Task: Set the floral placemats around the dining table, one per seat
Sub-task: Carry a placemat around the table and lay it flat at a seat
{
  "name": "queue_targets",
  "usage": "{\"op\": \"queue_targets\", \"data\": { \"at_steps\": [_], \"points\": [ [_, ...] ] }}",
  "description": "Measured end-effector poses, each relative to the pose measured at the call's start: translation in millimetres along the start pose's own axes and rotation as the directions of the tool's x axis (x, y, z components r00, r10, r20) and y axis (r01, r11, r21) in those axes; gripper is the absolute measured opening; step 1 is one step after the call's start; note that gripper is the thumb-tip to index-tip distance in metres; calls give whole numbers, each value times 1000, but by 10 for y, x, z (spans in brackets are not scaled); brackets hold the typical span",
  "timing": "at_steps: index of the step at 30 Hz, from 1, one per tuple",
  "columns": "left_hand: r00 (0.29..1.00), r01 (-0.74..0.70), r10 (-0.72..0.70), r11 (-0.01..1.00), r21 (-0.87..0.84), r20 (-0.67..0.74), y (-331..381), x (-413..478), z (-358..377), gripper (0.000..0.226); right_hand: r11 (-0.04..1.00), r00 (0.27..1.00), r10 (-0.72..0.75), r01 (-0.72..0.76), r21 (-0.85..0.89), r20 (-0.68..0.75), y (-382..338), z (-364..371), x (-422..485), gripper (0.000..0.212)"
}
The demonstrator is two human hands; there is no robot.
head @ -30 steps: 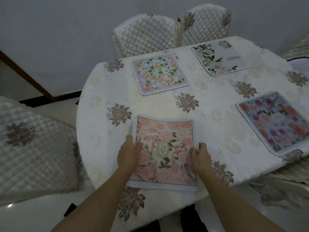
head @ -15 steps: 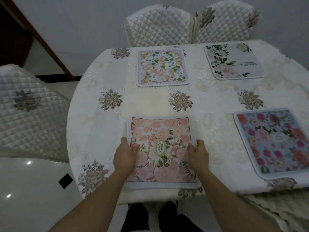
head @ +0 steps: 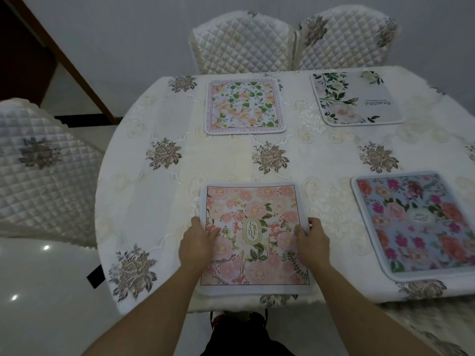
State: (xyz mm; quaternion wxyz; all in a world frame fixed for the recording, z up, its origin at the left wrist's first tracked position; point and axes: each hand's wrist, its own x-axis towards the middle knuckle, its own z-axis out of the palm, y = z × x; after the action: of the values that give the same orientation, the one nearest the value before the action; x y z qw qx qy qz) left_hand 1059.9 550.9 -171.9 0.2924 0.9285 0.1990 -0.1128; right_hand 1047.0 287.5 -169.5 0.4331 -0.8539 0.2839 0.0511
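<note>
placemats (head: 244,105) lie around, chairs (head: 241,42) beyond.

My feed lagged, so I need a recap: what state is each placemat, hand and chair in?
Garden placemat: flat, near edge, both hands on it.
Green-leaf placemat: flat, far side.
Beautiful placemat: flat, far right.
Blue placemat: flat, right.
Left hand: pressing mat.
Right hand: pressing mat.
Chairs: pushed in.
</note>
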Motion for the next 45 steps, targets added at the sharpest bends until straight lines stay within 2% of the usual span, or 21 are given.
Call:
{"op": "queue_targets", "data": {
  "at_steps": [11,14,16,18,21,23,27,29,31,34,39,45],
  "points": [
    [999,-38,39,998,52,-6,-134,76,-56,44,997,999,-38,37,-71,-18,55,16,31,35],
    [997,-68,73,985,159,-27,-137,48,-58,51,982,998,-46,36,-187,-48,62,22,27,35],
    [986,-113,143,952,285,-85,-123,19,-43,60,921,973,-194,137,-366,-125,66,33,23,34],
    [954,-213,273,907,363,-122,-75,2,-10,60,814,907,-398,280,-510,-137,35,94,32,32],
    [863,-471,505,815,338,-16,88,-6,121,54,711,830,-557,482,-512,7,-130,320,30,38],
    [806,-580,584,747,325,95,209,1,269,58,648,784,-608,580,-494,124,-241,545,-1,44],
    [778,-625,584,682,380,233,124,3,523,62,554,731,-585,676,-485,350,-175,840,-96,58],
    [763,-642,595,650,407,253,-18,-23,535,64,487,706,-584,699,-523,401,3,780,-104,61],
    [775,-625,591,666,407,224,-115,-33,491,67,446,696,-586,705,-552,415,147,667,-66,69],
    [806,-582,565,703,408,175,-149,-29,440,72,464,725,-560,675,-573,401,190,569,4,77],
    [808,-584,551,700,410,208,-133,-27,448,75,479,743,-556,653,-587,373,190,554,20,76],
    [813,-577,459,713,399,357,-77,-48,350,77,493,774,-419,633,-597,474,145,538,19,75]
  ]
}}
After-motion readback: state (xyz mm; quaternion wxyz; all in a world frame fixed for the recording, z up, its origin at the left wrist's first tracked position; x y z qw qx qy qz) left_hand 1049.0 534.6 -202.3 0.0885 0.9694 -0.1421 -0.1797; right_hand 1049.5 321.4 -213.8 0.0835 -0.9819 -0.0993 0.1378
